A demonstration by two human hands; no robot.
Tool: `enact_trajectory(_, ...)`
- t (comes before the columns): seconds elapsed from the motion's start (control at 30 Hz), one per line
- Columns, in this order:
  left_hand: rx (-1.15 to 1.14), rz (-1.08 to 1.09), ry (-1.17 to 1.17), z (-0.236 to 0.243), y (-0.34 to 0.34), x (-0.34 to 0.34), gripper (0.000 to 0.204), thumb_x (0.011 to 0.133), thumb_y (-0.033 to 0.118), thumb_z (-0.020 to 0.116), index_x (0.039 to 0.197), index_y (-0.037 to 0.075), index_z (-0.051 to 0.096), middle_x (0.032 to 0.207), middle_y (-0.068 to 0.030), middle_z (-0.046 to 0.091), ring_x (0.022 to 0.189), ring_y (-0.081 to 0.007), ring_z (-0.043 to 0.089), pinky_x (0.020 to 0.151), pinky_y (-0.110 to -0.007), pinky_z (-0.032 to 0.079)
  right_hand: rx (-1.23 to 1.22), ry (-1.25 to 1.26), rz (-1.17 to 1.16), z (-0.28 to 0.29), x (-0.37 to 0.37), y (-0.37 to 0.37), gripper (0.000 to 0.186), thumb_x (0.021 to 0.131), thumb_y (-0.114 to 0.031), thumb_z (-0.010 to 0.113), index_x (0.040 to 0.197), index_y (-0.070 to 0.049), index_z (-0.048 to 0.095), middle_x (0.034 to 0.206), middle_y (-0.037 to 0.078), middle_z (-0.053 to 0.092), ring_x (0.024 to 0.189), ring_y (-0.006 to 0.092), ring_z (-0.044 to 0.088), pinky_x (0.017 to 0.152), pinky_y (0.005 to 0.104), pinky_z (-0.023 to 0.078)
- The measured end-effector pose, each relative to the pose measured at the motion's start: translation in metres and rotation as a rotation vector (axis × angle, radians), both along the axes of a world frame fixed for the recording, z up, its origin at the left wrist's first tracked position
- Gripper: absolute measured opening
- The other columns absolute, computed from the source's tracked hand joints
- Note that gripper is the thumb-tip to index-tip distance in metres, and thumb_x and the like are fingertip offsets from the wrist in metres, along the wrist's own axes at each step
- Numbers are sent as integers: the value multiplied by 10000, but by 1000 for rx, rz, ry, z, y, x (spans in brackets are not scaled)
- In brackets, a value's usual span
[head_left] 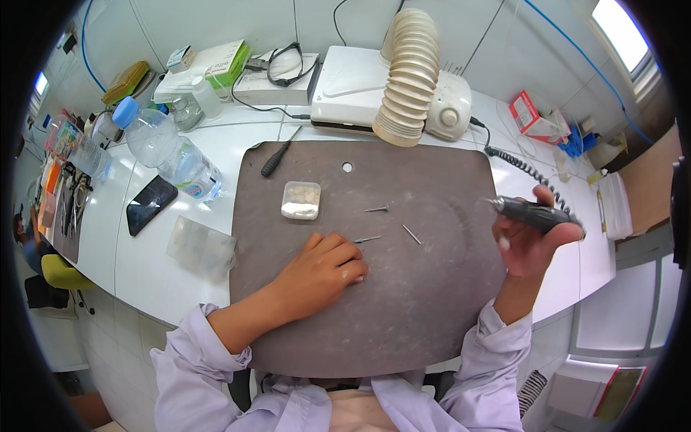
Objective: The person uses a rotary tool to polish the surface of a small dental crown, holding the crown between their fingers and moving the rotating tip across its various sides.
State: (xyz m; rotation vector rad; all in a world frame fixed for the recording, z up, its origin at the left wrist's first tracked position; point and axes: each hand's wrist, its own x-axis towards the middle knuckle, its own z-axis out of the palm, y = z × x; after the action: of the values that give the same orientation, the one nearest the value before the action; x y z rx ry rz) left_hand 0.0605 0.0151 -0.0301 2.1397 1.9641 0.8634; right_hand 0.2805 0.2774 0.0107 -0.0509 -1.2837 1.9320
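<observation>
My left hand [324, 277] rests on the brown mat [360, 324], fingers curled; what, if anything, is under the fingertips is hidden. Just beyond it lie three thin metal bits: one [371, 238] beside my fingers, another [376, 209] farther back, and a third [411, 234] to the right. A small clear square box [301, 201] with pale pieces sits behind that hand. My right hand [529, 245] is raised at the mat's right edge, closed around a black rotary handpiece [536, 214] with a coiled cord, tip pointing left.
At the back stand a white machine with a ribbed hose [407, 86] and a red-white box [529, 111]. A screwdriver [273, 162] lies on the mat's back left. Bottles [180, 165], a phone [151, 205] and a plastic case [199, 247] are left. A person [30, 245] shows at the far left.
</observation>
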Motion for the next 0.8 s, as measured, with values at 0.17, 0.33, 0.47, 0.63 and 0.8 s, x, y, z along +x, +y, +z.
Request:
enact_trajectory(0.17, 5, -12, -39, 7, 0, 1, 142, 817, 115, 770, 927, 82, 685, 1006, -26, 665, 959, -235, 599, 811, -372, 444, 346, -87, 124, 9, -35, -29, 552, 829, -391, 857, 1201, -51, 632, 1023, 191, 699, 815, 214, 695, 604, 242, 502)
enact_trajectory(0.33, 3, -8, -6, 10, -6, 0, 86, 851, 93, 683, 931, 70, 660, 974, -42, 639, 964, -233, 594, 806, -362, 452, 358, -167, 135, 8, -46, -51, 537, 808, -336, 879, 1183, 1, 695, 1013, 182, 710, 839, 195, 692, 690, 283, 540)
enact_trajectory(0.47, -25, -13, 8, 13, -9, -2, 107, 841, 81, 694, 938, 72, 652, 945, -44, 643, 913, -239, 602, 781, -364, 463, 362, -246, 166, 9, -46, -60, 560, 815, -351, 868, 1195, 20, 691, 978, 170, 725, 862, 213, 712, 675, 275, 535)
enact_trajectory(0.63, -14, -39, -8, 11, -11, -2, 98, 841, 77, 665, 933, 75, 633, 914, -53, 618, 884, -238, 591, 778, -364, 461, 455, -219, 160, 10, -46, -57, 560, 815, -366, 863, 1183, 21, 695, 973, 173, 726, 839, 219, 715, 671, 284, 538)
enact_trajectory(0.8, -31, -55, -7, 14, -13, -1, 87, 859, 88, 659, 941, 75, 634, 910, -58, 621, 891, -241, 597, 782, -366, 465, 421, -243, 117, 9, -46, -58, 558, 823, -391, 853, 1173, 15, 701, 976, 176, 728, 823, 217, 713, 671, 290, 539)
